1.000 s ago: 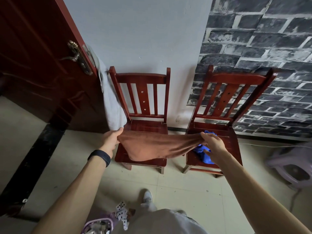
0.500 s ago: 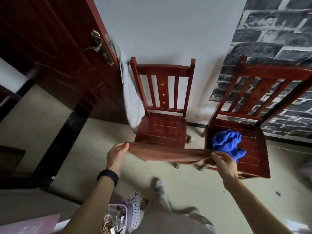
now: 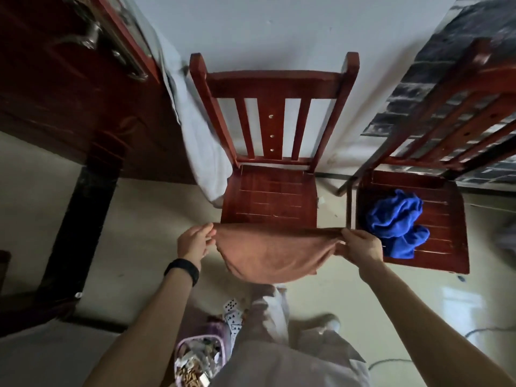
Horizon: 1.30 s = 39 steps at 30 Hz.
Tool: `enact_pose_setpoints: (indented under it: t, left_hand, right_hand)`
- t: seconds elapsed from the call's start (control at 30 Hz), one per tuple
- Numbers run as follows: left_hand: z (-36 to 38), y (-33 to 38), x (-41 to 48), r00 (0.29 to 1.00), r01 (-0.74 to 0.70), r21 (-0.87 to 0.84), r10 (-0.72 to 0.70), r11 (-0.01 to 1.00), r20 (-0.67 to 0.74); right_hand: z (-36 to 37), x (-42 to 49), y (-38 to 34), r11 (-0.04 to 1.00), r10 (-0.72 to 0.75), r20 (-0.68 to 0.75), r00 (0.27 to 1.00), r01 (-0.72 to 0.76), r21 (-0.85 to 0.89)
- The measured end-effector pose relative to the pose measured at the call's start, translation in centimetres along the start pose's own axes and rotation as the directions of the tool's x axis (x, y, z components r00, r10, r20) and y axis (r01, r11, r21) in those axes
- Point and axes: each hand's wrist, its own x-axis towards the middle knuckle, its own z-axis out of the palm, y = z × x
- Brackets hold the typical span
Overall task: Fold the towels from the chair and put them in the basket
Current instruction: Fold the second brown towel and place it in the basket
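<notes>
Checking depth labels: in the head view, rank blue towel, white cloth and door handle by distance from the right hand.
1. Blue towel, on the right chair seat, beside the right hand.
2. White cloth, hanging off the door, left.
3. Door handle, far upper left.

left hand (image 3: 195, 243): pinching grip, outstretched | right hand (image 3: 361, 247): pinching grip, outstretched

Left hand (image 3: 195, 243) and right hand (image 3: 361, 247) are pinching a sagging brown towel (image 3: 272, 254) before a chair (image 3: 269, 201); a blue towel (image 3: 396, 223) is lying on the neighbouring chair (image 3: 449, 247).
</notes>
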Motion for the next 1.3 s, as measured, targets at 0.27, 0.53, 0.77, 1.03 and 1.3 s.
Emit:
enact_pose_setpoints:
  t: [0.27, 0.53, 0.77, 1.03, 1.3]
  left_hand:
    - [6.7, 6.7, 13.8, 0.995, 0.029, 0.063, -0.035, 0.998, 0.097]
    - [12.3, 7.8, 21.8, 0.944, 0.041, 0.067, -0.060, 0.997, 0.324]
    - [11.9, -2.3, 25.5, 0.968, -0.093, 0.614, -0.072, 0.784, 0.240]
    - [9.9, -12.4, 24.3, 0.996, -0.051, 0.728, -0.019, 0.684, 0.087]
    - [9.7, -15.0, 25.5, 0.991, -0.123, 0.719, 0.121, 0.684, 0.055]
  right_hand:
    - [9.1, 10.2, -5.2, 0.983, 0.104, -0.042, 0.994, -0.097, 0.154]
    - [14.0, 18.2, -6.0, 0.969, 0.020, 0.022, 1.000, -0.025, 0.246]
    - [13.1, 19.8, 3.3, 0.911, 0.119, -0.046, 0.992, -0.127, -0.392]
    - [12.2, 19.7, 13.5, 0.715, 0.066, -0.117, 0.991, -0.129, -0.687]
    - [12.5, 22.0, 16.0, 0.694, -0.164, -0.207, 0.964, -0.037, -0.719]
